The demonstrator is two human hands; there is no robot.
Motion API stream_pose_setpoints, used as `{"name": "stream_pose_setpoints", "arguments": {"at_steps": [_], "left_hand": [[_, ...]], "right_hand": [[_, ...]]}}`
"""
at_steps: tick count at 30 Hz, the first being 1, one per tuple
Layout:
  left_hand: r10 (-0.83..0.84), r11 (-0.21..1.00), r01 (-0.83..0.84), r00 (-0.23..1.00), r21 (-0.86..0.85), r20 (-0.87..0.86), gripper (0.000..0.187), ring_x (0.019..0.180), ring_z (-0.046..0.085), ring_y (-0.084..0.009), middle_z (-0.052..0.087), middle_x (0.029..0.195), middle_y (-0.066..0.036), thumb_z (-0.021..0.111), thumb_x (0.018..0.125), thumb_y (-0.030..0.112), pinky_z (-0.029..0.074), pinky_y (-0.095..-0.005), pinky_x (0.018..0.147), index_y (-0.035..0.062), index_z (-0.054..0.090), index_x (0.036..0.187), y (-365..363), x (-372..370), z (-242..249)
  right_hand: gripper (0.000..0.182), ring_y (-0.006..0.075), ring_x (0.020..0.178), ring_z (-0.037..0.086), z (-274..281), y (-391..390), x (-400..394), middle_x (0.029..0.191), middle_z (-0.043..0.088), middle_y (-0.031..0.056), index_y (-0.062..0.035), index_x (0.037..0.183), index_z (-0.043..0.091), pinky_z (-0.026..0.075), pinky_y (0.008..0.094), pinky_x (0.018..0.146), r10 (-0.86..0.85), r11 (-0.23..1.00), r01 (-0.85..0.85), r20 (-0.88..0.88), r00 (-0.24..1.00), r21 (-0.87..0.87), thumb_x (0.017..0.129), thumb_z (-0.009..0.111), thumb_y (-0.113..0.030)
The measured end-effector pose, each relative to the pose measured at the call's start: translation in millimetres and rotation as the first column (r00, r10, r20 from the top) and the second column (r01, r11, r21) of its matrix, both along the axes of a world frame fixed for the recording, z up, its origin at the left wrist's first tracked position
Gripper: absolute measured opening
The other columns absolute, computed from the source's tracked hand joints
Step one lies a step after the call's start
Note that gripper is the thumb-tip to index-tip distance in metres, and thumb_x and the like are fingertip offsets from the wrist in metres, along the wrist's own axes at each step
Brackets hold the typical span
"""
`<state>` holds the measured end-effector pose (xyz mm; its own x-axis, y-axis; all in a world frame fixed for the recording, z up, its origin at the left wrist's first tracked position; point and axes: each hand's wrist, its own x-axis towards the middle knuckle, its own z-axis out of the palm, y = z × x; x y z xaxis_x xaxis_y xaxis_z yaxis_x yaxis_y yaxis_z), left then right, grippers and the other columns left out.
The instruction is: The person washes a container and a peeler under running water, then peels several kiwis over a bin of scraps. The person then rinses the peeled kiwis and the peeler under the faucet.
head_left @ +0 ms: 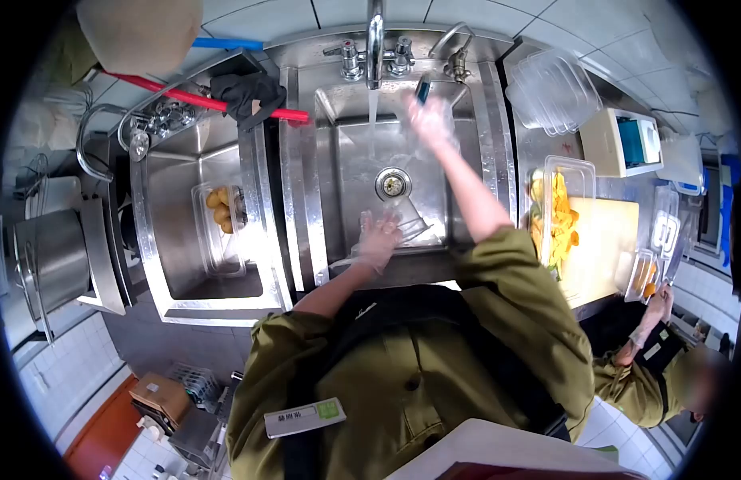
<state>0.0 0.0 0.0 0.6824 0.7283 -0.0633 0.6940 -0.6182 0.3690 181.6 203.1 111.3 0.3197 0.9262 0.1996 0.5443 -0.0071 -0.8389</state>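
My left hand point(378, 240), in a clear plastic glove, is low in the steel sink point(354, 172). Its fingers rest on the near-left side of a clear rectangular plastic container point(414, 222), which is partly hidden by the hand. My right hand point(432, 120), also gloved and somewhat blurred, is raised at the back right of the sink. It is closed around a dark blue handle point(422, 88); the rest of that object cannot be made out. Water runs from the faucet point(375, 48) into the sink, left of my right hand. Small bits lie in the drain point(393, 184).
A second sink point(174, 272) at left holds a clear tray with several round brown-yellow items point(219, 210). At right are a cutting board point(606, 240), a container of yellow-orange pieces point(558, 216) and stacked clear containers point(550, 92). A co-worker point(646, 376) stands at lower right.
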Motion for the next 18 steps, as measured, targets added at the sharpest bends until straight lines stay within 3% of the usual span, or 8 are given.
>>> {"name": "stream_pose_setpoints", "arguments": {"at_steps": [1, 4, 9, 11, 12, 13, 15, 18], "left_hand": [[-0.044, 0.999, 0.042, 0.998, 0.029, 0.05, 0.019, 0.126, 0.034, -0.0228, 0.043, 0.13, -0.006, 0.049, 0.08, 0.019, 0.016, -0.0592, 0.103, 0.0136, 0.058, 0.096, -7.3, 6.0, -0.4], [-0.136, 0.99, 0.135, 0.988, 0.027, 0.067, 0.02, 0.124, 0.036, -0.0226, 0.045, 0.128, -0.005, 0.047, 0.081, 0.019, 0.018, -0.0576, 0.103, 0.013, 0.057, 0.097, -8.8, -5.0, 6.0], [-0.071, 0.994, 0.074, 0.997, -0.084, 0.041, 0.024, 0.123, 0.037, -0.0239, 0.045, 0.126, -0.005, 0.048, 0.078, 0.017, 0.019, -0.0548, 0.104, 0.0128, 0.057, 0.101, -17.6, -6.5, 4.9], [-0.039, 0.993, 0.042, 0.999, -0.111, 0.023, 0.027, 0.122, 0.038, -0.0241, 0.045, 0.127, -0.006, 0.049, 0.077, 0.017, 0.019, -0.054, 0.104, 0.0125, 0.057, 0.102, -15.1, -10.6, -3.2], [-0.076, 0.996, 0.077, 0.997, -0.037, 0.023, 0.028, 0.122, 0.038, -0.024, 0.045, 0.126, -0.006, 0.049, 0.077, 0.017, 0.019, -0.054, 0.104, 0.0122, 0.057, 0.103, -13.8, -13.2, -3.0], [-0.114, 0.993, 0.113, 0.993, 0.036, 0.022, 0.029, 0.121, 0.039, -0.0239, 0.045, 0.126, -0.007, 0.049, 0.077, 0.017, 0.019, -0.054, 0.104, 0.012, 0.057, 0.104, -12.8, -17.4, -2.3], [-0.215, 0.972, 0.216, 0.976, 0.096, -0.013, 0.031, 0.121, 0.04, -0.0244, 0.047, 0.124, -0.008, 0.048, 0.077, 0.017, 0.02, -0.0534, 0.104, 0.0114, 0.057, 0.106, -8.5, -18.8, 3.4], [-0.179, 0.984, 0.179, 0.984, -0.008, 0.024, 0.036, 0.119, 0.041, -0.0264, 0.049, 0.121, -0.01, 0.048, 0.077, 0.013, 0.022, -0.0511, 0.104, 0.0105, 0.055, 0.112, 3.9, -20.1, 10.0]], "right_hand": [[0.04, 0.0223, 0.056, 0.06, 19.2, -23.3, -7.1, 0.052, 0.053, 0.0155, -0.0003, 0.07, 0.06, 0.043, 0.0386, 0.051, -0.05, 0.99, 0.092, 0.336, 0.94, -0.108, 0.081, 0.056, -0.038], [0.038, 0.0182, 0.058, 0.06, -11.1, -31.0, -30.2, 0.06, 0.058, 0.012, 0.0002, 0.08, 0.062, 0.045, 0.0345, 0.053, -0.046, 0.971, -0.028, -0.303, 0.952, -0.237, 0.079, 0.061, -0.038], [0.042, 0.0216, 0.078, 0.063, 35.6, -65.3, -44.1, 0.095, 0.06, 0.0139, 0.0043, 0.111, 0.049, 0.052, 0.0296, 0.072, -0.155, 0.97, -0.114, -0.911, 0.383, -0.213, 0.082, 0.064, -0.022], [0.033, 0.0206, 0.085, 0.062, 35.0, -76.5, -34.0, 0.098, 0.06, 0.0106, 0.0011, 0.109, 0.054, 0.05, 0.0286, 0.078, -0.018, 0.99, -0.115, -0.885, 0.464, -0.08, 0.08, 0.064, -0.012], [0.021, 0.0187, 0.09, 0.06, 30.5, -74.9, -25.9, 0.1, 0.061, 0.008, -0.0027, 0.099, 0.061, 0.047, 0.0281, 0.082, 0.282, 0.959, -0.254, -0.402, 0.871, 0.123, 0.078, 0.063, -0.005], [0.015, 0.0163, 0.092, 0.059, 51.6, -74.2, -26.7, 0.099, 0.062, 0.0067, -0.0047, 0.09, 0.064, 0.046, 0.029, 0.082, 0.462, 0.859, -0.429, -0.061, 0.885, 0.281, 0.075, 0.064, -0.004], [0.018, 0.0169, 0.096, 0.058, 79.1, -72.8, -29.7, 0.098, 0.063, 0.0056, -0.0048, 0.093, 0.063, 0.044, 0.0297, 0.086, 0.629, 0.77, -0.604, -0.088, 0.772, 0.207, 0.075, 0.065, -0.004], [0.015, 0.0173, 0.079, 0.062, 32.8, -34.1, -23.6, 0.078, 0.063, 0.0108, -0.0057, 0.083, 0.064, 0.048, 0.031, 0.073, 0.183, 0.973, -0.214, -0.282, 0.942, -0.082, 0.076, 0.064, -0.019]]}}
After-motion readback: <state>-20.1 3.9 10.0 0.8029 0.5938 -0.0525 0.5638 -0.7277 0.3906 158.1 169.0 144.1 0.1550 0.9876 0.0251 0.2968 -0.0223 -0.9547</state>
